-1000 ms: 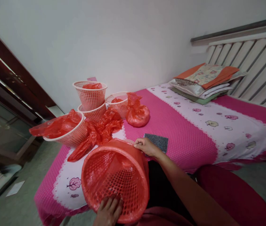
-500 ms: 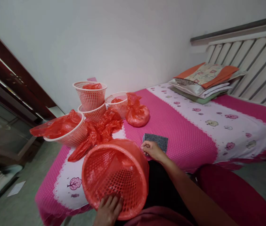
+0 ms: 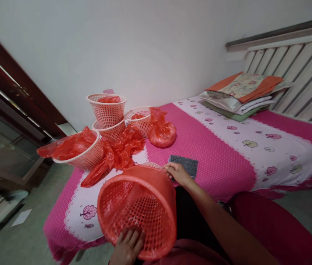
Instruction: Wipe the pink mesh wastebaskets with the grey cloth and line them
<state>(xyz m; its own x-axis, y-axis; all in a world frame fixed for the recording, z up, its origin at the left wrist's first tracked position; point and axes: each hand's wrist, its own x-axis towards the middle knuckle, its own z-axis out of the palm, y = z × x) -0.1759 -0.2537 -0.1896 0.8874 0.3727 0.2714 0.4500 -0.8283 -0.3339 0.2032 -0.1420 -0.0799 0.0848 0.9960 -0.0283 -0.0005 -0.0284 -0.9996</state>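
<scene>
A basket (image 3: 152,165), its pale lattice showing at the far end, lies tilted on my lap with its mouth towards me. A thin red plastic bag (image 3: 144,172) lines it and is folded over the rim and down the outside. My left hand (image 3: 128,243) grips the near lower rim, fingers inside over the lining. At the basket's far right side, my right hand (image 3: 176,173) pinches the bag's edge between thumb and fingers. A folded dark grey cloth (image 3: 187,165) lies just behind that hand.
Several pink baskets with red bags, two of them stacked (image 3: 107,114), stand at the back left. Loose red bags (image 3: 122,147) and a knotted red bag (image 3: 161,134) lie on the bed (image 3: 208,162). Folded bedding (image 3: 244,95) sits by the radiator (image 3: 296,70); a dark red stool (image 3: 272,228) is at right.
The basket has tipped slightly, and its pale lattice end now shows beyond the bag's edge. My right hand has moved slightly left and up. My left hand keeps its hold.
</scene>
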